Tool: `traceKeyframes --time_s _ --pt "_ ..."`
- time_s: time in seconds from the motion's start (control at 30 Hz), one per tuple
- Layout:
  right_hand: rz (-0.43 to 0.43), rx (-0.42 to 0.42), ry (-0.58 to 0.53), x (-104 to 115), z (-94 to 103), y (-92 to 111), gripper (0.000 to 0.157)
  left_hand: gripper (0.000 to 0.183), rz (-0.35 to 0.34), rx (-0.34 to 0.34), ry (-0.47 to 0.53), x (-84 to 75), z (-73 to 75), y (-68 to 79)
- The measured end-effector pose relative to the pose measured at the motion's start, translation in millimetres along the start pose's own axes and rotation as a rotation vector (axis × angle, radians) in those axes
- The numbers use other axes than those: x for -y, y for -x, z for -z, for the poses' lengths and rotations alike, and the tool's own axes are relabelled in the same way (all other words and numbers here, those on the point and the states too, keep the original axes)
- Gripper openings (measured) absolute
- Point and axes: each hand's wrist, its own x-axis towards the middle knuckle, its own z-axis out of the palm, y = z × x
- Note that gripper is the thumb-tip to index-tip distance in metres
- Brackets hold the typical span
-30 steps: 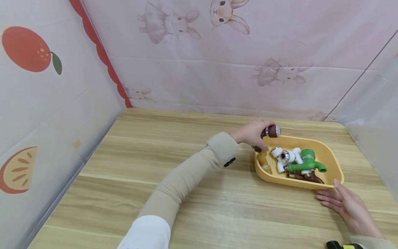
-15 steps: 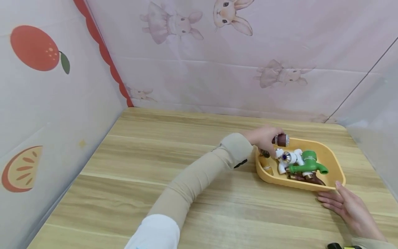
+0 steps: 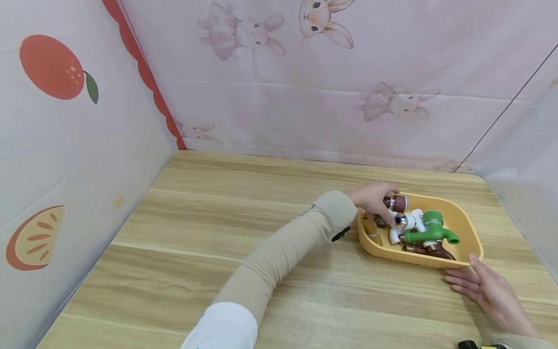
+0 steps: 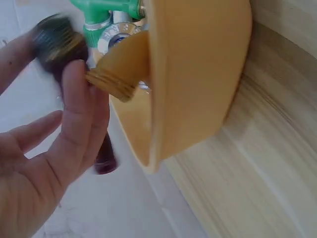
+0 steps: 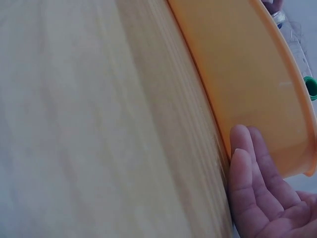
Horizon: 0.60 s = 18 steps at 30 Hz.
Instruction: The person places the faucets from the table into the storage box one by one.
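My left hand [image 3: 374,198] grips a dark brown faucet [image 3: 399,203] with a silvery ring, low over the left end of a yellow plastic bin [image 3: 466,220]. In the left wrist view the faucet is blurred, with fingers curled round its body. Inside the bin lie a yellow faucet [image 4: 126,64], white faucets [image 3: 407,221], a green faucet [image 3: 433,232] and another brown one [image 3: 442,251] partly under it. My right hand [image 3: 494,293] rests at the bin's near right corner. Its fingers lie straight against the outer wall, and the thumb touches the rim.
The bin stands on a wood-grain table [image 3: 261,194] near its right side. A black and yellow object [image 3: 479,345] is cut off at the bottom edge. Printed curtains [image 3: 279,111] close off the back and sides.
My left hand has moved right and down with the brown faucet, from above the bin's left rim to among the other faucets. The right hand has stayed at the corner.
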Motion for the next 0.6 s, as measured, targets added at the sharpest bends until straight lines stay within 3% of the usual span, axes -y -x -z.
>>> traceKeyframes --time_s 0.17,0.33,0.6 --pt "0.035 0.048 -0.030 -0.4 0.6 -0.6 0.023 0.071 0.037 0.008 0.137 3.9 -0.7 0.8" --pt "0.013 -0.001 0.012 0.4 0.1 -2.0 0.026 0.066 0.007 -0.009 0.123 6.6 2.8 2.7" --pt "-0.014 -0.033 0.028 4.0 0.7 -3.0 0.026 0.034 -0.204 -0.087 0.074 19.7 11.3 11.2"
